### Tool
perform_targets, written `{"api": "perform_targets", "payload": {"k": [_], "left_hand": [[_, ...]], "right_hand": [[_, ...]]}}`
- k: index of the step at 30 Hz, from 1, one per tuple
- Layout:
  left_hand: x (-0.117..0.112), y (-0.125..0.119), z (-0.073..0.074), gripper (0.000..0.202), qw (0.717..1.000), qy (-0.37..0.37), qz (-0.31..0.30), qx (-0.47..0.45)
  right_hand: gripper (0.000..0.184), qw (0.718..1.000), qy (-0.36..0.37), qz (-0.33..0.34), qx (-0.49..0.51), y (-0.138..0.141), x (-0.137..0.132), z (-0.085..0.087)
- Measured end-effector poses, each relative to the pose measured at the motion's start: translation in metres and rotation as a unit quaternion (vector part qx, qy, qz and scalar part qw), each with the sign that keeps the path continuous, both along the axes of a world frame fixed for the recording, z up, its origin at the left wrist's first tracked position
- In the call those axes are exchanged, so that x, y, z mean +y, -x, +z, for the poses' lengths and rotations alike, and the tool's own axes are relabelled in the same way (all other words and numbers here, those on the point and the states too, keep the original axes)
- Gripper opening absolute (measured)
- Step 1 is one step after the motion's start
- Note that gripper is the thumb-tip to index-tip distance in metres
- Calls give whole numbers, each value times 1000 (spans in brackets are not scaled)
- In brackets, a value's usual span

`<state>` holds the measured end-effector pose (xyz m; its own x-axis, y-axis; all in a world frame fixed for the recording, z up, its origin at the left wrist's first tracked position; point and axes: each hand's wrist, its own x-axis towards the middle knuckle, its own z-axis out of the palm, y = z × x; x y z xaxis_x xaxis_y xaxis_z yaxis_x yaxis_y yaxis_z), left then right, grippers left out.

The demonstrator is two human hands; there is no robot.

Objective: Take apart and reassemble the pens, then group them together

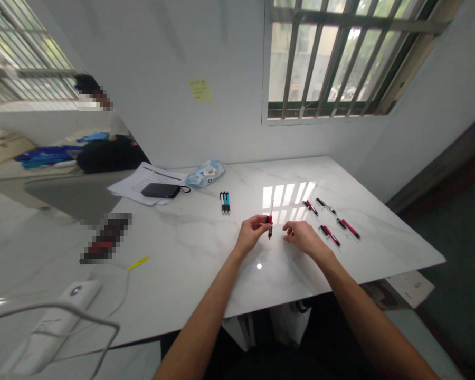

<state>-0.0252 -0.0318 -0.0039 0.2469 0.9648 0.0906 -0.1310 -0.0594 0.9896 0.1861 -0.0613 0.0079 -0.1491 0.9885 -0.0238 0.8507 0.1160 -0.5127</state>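
In my left hand, thumb and fingers pinch a red and black pen part. A thin refill points upward out of it. My right hand is just to the right, over the table, its fingers loosely bent and apart. I see nothing between them. To the right of that hand lie pieces of pens: a red and black pair, a clear barrel with a black end, a red barrel and another red and black pair.
Several assembled pens lie side by side beyond my left hand. Farther left are a black phone-like case, papers and a blue wipes packet. A white power strip with cables and a yellow stick are at the left.
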Motion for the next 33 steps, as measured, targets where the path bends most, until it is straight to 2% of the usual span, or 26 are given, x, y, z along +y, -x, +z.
{"api": "perform_targets", "payload": {"k": [3, 6, 9, 12, 17, 21, 25, 28, 30, 33], "left_hand": [[1, 2, 0, 40, 1000, 21, 13, -8], [2, 4, -1, 43, 999, 41, 18, -5], [2, 6, -3, 50, 998, 67, 6, 10], [2, 7, -5, 56, 996, 88, -9, 27], [1, 9, 0, 61, 994, 90, -36, 46], [0, 10, 4, 61, 993, 83, -56, 57], [0, 10, 5, 59, 991, 85, -63, 81], [0, 9, 4, 56, 988, 87, -71, 102], [0, 8, 5, 54, 987, 86, -77, 112], [0, 7, 6, 51, 986, 85, -80, 122]], "right_hand": [[25, 1000, 7, 8, -25, 0, -2, -7], [28, 1000, 2, 13, -10, 0, -1, -6], [28, 998, -26, 19, 53, 0, 8, 0], [23, 985, -73, 22, 157, 0, 27, 9], [26, 934, -82, 40, 346, 0, 75, 17], [38, 886, -49, 20, 461, 2, 102, 9], [39, 836, -20, -29, 548, 2, 105, -4], [41, 802, -1, -35, 597, 0, 101, -10], [41, 791, 7, -26, 611, -2, 100, -11], [41, 790, 16, -11, 613, -3, 98, -8]]}}
